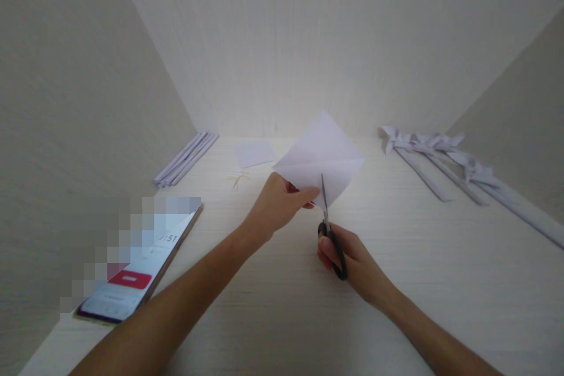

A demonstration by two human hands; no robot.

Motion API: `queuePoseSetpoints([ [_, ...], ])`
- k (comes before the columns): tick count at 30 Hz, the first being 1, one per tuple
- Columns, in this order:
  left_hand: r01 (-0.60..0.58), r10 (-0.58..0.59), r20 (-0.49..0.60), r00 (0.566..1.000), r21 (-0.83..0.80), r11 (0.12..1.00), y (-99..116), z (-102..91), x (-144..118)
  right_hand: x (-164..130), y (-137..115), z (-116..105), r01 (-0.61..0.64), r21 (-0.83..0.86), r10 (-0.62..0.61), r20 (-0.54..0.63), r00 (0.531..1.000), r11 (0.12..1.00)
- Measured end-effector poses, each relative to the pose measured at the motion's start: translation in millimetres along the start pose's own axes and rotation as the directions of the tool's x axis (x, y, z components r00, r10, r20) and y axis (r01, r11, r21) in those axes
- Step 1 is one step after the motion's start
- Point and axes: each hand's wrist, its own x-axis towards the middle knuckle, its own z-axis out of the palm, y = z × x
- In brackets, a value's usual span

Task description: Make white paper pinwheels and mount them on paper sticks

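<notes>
The sheet (324, 144) is held up over the table (264, 311), turned so that one corner points toward the person and another toward the back wall (247, 59). A crease runs across it from side to side. The left hand (282, 202) pinches the sheet's near left edge, thumb on top and fingers beneath. At the sheet's near corner, the right hand (346, 252) is curled around the black handles of the scissors (326, 223); one blade lies over the paper's upper face, while the other cannot be clearly made out.

Just left of the sheet, a smaller paper square (254, 154) lies flat, with a few thin yellowish sticks (238, 179) on its near side. Farther left of the sheet is a bundle of paper rods (187, 158), side by side. The phone (145, 270), its screen lit, lies to the sheet's near left, beside the left forearm. Well to the sheet's right, folded paper shapes (434, 142) sit in a row, with more rods extending toward the person.
</notes>
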Motion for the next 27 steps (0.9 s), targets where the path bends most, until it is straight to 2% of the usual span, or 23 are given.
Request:
queuePoseSetpoints([
  [5, 0.006, -0.006, 0.033, 0.999, 0.010, 1.000, -0.9, 1.7, -1.6, 0.0, -5.3, -0.1, 0.029, 0.025, -0.029, -0.012, 1.000, 0.999],
  [13, 0.004, -0.006, 0.059, 0.998, 0.026, 1.000, 0.4, 4.7, -4.1, -1.6, 1.5, -0.6, 0.038, 0.082, -0.039, 0.012, 0.999, 0.996],
  [27, -0.010, 0.007, 0.073, 0.997, 0.047, 0.999, -2.4, 2.3, -2.0, -1.0, 1.1, 0.4, 0.010, 0.024, -0.010, 0.001, 1.000, 1.000],
])
